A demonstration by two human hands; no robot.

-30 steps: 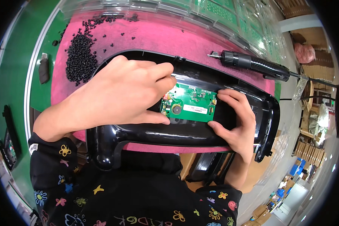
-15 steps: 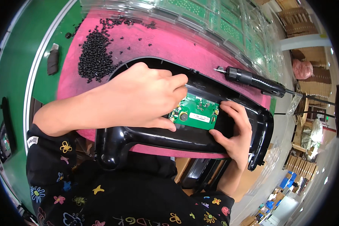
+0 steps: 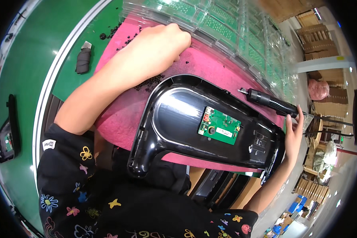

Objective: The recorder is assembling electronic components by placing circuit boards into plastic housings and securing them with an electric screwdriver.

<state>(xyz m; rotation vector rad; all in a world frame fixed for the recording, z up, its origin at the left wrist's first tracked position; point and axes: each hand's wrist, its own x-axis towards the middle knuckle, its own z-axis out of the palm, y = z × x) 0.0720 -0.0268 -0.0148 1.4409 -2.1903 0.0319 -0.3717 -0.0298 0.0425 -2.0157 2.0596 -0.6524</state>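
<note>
A black plastic housing, curved with a short leg at the left, lies open side up in front of me. Inside it rests a green circuit board, with neither hand on it. Beyond the housing's far left edge, my left hand is closed over the heap of small black screws and hides most of it. Its fingertips are out of sight, and so is anything between them. At the right, my right hand reaches to the tail end of a black electric screwdriver, thumb and fingers stretched apart around it.
Clear plastic trays with green boards stand along the far side of the pink mat. A dark wrapped object lies on the green surface at left. A cable runs right from the screwdriver. Cardboard stacks stand beyond.
Both hands have left the circuit board, which now lies in the housing. My left hand has moved up to the screws, my right hand out to the screwdriver's tail. The view has shifted.
</note>
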